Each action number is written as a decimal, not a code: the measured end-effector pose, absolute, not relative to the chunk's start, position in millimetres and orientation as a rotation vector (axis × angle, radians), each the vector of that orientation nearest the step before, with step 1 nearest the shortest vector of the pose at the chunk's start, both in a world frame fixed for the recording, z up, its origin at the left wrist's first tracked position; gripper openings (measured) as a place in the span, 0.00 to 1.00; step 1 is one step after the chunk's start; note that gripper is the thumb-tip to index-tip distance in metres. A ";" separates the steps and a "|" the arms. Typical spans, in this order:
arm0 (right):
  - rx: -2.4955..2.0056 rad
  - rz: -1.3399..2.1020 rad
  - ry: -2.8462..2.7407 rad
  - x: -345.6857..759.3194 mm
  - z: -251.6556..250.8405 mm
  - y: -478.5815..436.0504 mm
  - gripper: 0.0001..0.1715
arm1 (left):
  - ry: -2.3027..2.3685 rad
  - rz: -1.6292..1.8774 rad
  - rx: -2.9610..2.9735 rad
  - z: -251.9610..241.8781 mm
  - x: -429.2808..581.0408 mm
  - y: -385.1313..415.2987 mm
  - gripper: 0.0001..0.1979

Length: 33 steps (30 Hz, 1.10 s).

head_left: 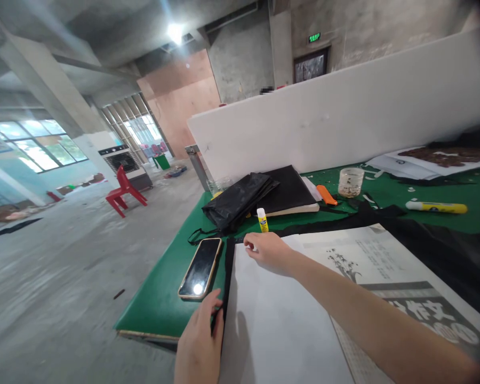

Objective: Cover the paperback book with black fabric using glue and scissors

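Note:
A large white sheet (280, 330) lies on the green table (160, 298), over black fabric whose edge (227, 272) shows along the sheet's left side. My left hand (200, 341) rests at the sheet's near left edge, fingers curled onto the black strip. My right hand (266, 249) presses on the sheet's far left corner with fingers bent down. A phone (200, 266) lies just left of the black strip. A small glue stick (262, 220) stands upright right behind my right hand.
Folded black material (240, 200) and a black book (290, 192) lie further back, with an orange tool (327, 195), a clear cup (350, 182) and a lying yellow glue stick (436, 206). A white partition (344, 112) walls the table's far side. Red chairs (124, 192) stand on the concrete floor.

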State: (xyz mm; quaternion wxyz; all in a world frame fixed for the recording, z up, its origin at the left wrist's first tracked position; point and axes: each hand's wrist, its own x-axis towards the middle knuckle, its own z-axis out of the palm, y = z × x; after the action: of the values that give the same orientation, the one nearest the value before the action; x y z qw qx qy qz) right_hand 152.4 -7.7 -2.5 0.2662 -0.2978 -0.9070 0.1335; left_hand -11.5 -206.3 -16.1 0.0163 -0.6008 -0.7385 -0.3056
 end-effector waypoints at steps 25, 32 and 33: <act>-0.528 0.375 -2.586 155.3 -4.9 -4.7 0.10 | -1.839 -0.730 -2.413 15.5 -28.0 -131.1 0.15; -0.606 0.421 -2.525 151.1 -10.5 6.1 0.07 | -1.643 -0.414 -2.453 -17.6 -24.7 -106.9 0.18; -0.639 0.419 -2.498 150.3 -9.7 7.1 0.09 | -1.649 -0.401 -2.445 -20.5 -23.7 -107.4 0.18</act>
State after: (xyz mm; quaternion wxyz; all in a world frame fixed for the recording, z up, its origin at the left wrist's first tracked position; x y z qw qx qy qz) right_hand 150.3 7.1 -9.7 0.2616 -0.2361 -0.9230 0.1548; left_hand -23.7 -107.4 -20.5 0.0823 -0.8187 -0.5522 -0.1342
